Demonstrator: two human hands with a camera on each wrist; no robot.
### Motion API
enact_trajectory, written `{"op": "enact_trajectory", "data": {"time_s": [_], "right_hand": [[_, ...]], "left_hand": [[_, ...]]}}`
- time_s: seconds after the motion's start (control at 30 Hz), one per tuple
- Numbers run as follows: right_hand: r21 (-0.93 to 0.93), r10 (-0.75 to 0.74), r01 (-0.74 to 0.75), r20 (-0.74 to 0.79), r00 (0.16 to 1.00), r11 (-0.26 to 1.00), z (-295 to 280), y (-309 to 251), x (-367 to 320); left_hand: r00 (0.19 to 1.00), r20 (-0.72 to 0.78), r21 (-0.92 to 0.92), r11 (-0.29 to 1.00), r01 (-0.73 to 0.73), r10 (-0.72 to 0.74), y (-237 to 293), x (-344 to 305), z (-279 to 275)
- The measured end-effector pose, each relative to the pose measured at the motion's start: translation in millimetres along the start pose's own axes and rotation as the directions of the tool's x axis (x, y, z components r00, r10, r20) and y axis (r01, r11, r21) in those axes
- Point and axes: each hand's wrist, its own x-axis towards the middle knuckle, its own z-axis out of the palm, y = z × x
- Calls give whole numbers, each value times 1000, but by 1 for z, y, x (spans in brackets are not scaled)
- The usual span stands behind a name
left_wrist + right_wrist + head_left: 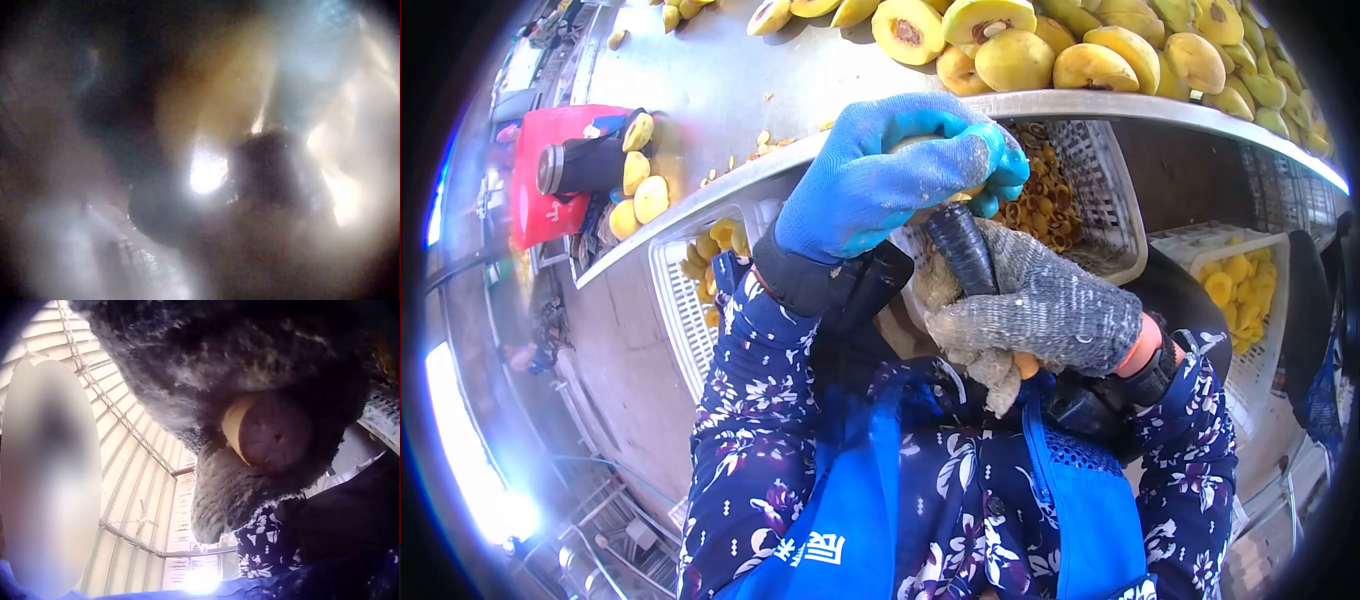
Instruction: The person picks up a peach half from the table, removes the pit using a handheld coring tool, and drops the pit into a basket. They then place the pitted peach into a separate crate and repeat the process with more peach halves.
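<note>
We see halved yellow fruits point(1100, 68) upper right; blue-gloved left fingers point(945, 168) grip mostly-hidden yellowish fruit point(219, 87), grey-gloved right fingers point(975, 322) a black handle point(962, 248).

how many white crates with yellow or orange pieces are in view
3: a left crate beside the left sleeve, a middle crate partly behind the left hand, and a right crate beyond the right hand. More may be hidden.

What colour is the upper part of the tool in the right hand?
Black; the upper part shows best in the head view.
</note>
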Motion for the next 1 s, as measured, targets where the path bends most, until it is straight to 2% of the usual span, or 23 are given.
{"op": "enact_trajectory", "data": {"time_s": [0.07, 0.13, 0.17, 0.3, 0.33, 0.37, 0.4, 0.47, 0.5, 0.53, 0.6, 0.63, 0.67, 0.73, 0.77, 0.8, 0.87, 0.9, 0.97, 1.0], "right_hand": [[3, 32, -32, 40, 999, 999, -1, -5, -3], [144, 52, -68, 111, 993, 987, 0, -5, -5], [94, 66, -73, 77, 995, 993, 0, -4, -5], [124, 32, -47, 119, 992, 991, 1, -2, -2], [9, 0, 0, 36, 999, 1000, 2, -1, 0], [-110, -43, 38, -45, 998, 993, 3, 2, 2], [-119, -44, 38, -45, 998, 992, 3, 7, 5], [-325, -268, 208, -152, 951, 923, 5, 14, 11], [-479, -166, 59, -186, 968, 876, 1, 8, 9], [-479, -167, 59, -185, 968, 876, -1, 14, 11], [-840, -501, 72, -251, 829, 538, -4, 28, 18], [-862, -409, -98, -333, 850, 498, 0, 17, 17], [-860, -409, -101, -337, 848, 500, -2, 16, 17], [-925, -501, -86, -277, 820, 371, -10, 16, 16], [-962, -598, -14, -182, 780, 274, -21, 24, 19], [-961, -602, -13, -183, 777, 276, -26, 28, 21], [-999, -758, -22, 8, 653, -29, -26, 30, 21], [-999, -762, -23, 6, 648, -27, -25, 27, 15], [-989, -592, -139, -145, 793, 57, -7, 2, 1], [-989, -597, -136, -142, 790, 56, -7, 5, 5]], "left_hand": [[1000, -6, -29, 1000, 2, -2, 5, -2, 3], [1000, -12, -56, 998, 4, -4, 6, -3, 4], [999, -4, -77, 996, -37, 37, 6, -3, 5], [991, 37, -167, 979, -120, 128, 3, 1, 0], [990, 35, -165, 978, -130, 137, 4, 0, 0], [997, 22, -211, 976, -61, 67, 6, 0, 1], [1000, 12, -260, 966, 7, -4, 7, 0, 2], [1000, 19, -232, 973, -3, 8, 6, 1, 1], [1000, 14, -212, 977, 4, -1, 4, 1, 1], [1000, 10, -192, 981, 13, -11, 3, 1, 2], [1000, -14, -151, 988, 7, -9, 0, 4, 2], [999, -34, -110, 994, 3, -7, -1, 5, 2], [1000, -30, -112, 994, 4, -8, -2, 5, 4], [988, -143, 34, 998, -56, 60, -4, 7, 6], [987, -132, -13, 996, -89, 86, -7, 9, 4], [988, -128, -10, 996, -88, 86, -9, 10, 2], [985, -158, -163, 983, -90, 64, -12, 12, 0], [980, -198, -91, 995, -44, 26, -10, 11, 0], [973, -219, -40, 995, -86, 75, -7, 11, 3], [962, -244, 6, 992, -125, 123, -5, 10, 5]]}}
